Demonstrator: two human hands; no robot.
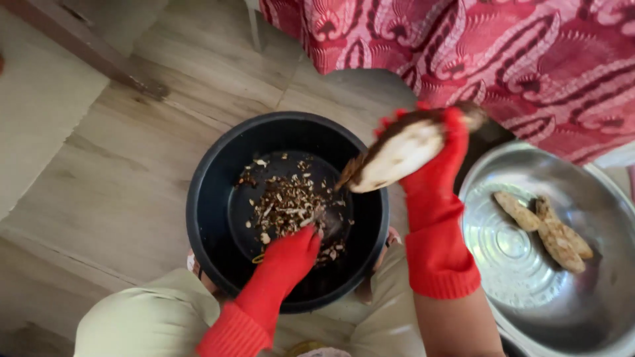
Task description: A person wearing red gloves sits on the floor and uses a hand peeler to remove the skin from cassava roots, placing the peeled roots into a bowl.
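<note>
Both hands red-gloved: left hand (291, 251) lowered, fingers curled; right hand (436, 149) raised, fingers clasped.

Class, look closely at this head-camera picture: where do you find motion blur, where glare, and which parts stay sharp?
Head view: the root in the right hand is smeared by motion blur, and the left hand is soft too; daylight glares off the steel bowl; the peelings in the black tub and the wooden floor look sharper.

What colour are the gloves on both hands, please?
Red gloves, clearest in the head view.
</note>
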